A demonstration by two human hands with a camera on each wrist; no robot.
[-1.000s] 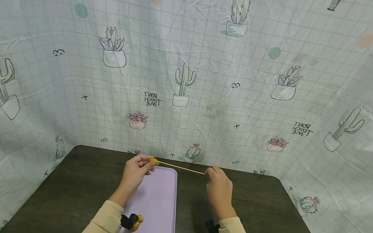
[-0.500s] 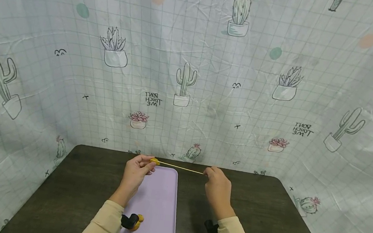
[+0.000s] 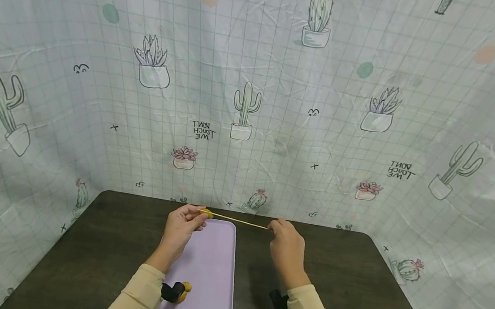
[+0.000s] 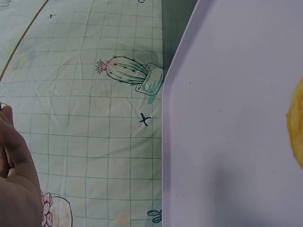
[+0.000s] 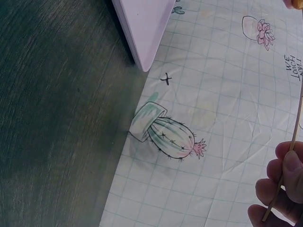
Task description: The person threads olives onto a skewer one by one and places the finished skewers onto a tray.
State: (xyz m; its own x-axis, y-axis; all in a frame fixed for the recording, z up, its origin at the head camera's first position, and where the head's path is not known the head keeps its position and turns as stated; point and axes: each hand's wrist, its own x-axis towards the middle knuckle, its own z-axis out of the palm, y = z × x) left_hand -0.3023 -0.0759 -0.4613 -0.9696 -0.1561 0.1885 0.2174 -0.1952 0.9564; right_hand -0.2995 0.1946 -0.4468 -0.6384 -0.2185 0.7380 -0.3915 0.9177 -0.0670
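Your right hand (image 3: 287,249) has come slightly nearer to your left hand (image 3: 179,230) since one second ago, and the thin stick (image 3: 240,221) now shows also across the yellow piece (image 3: 209,216). Your left fingers pinch this piece in the air, near the far edge of the purple tray (image 3: 217,267) in the head view. Your right fingers are narrow, holding the stick. More yellow pieces (image 3: 183,293) lie on the tray, beside your left wrist.
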